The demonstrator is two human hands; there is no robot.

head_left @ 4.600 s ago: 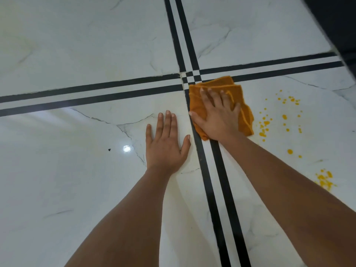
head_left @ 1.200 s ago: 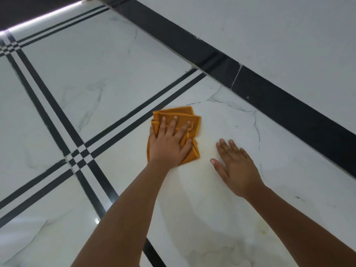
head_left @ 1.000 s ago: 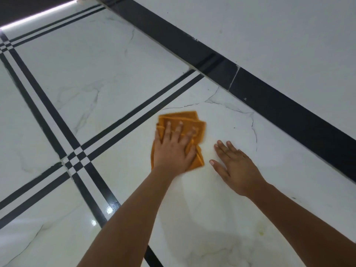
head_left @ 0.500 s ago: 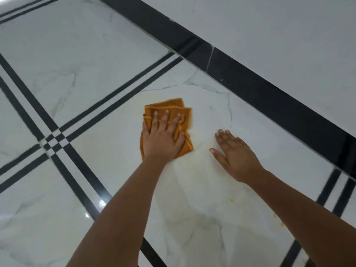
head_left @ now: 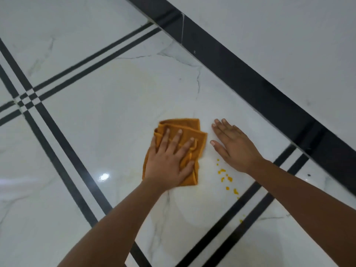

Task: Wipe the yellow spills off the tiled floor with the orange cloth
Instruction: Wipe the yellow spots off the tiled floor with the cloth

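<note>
A folded orange cloth (head_left: 189, 132) lies flat on the white marble tile (head_left: 107, 132). My left hand (head_left: 169, 162) presses down on the cloth with its fingers spread. Just right of the cloth, my right hand (head_left: 234, 145) rests flat on the bare tile, fingers together, holding nothing. Yellow spill drops (head_left: 224, 175) run between the two wrists, from beside the cloth's right edge down toward the black double stripe (head_left: 248, 199). A single drop (head_left: 241, 221) sits on that stripe. A faint yellowish smear (head_left: 133, 72) shows on the tile beyond the cloth.
A wide black skirting band (head_left: 240, 74) runs diagonally along the base of the white wall (head_left: 269, 26) at the upper right. Black double stripes cross at the left (head_left: 25, 102). A bright light reflection (head_left: 104, 177) sits left of the cloth.
My left hand has slid the cloth toward me and to the right, close to the right hand. The view has shifted, and yellow drops now show beside the cloth. Earlier, the right hand held the cloth.
</note>
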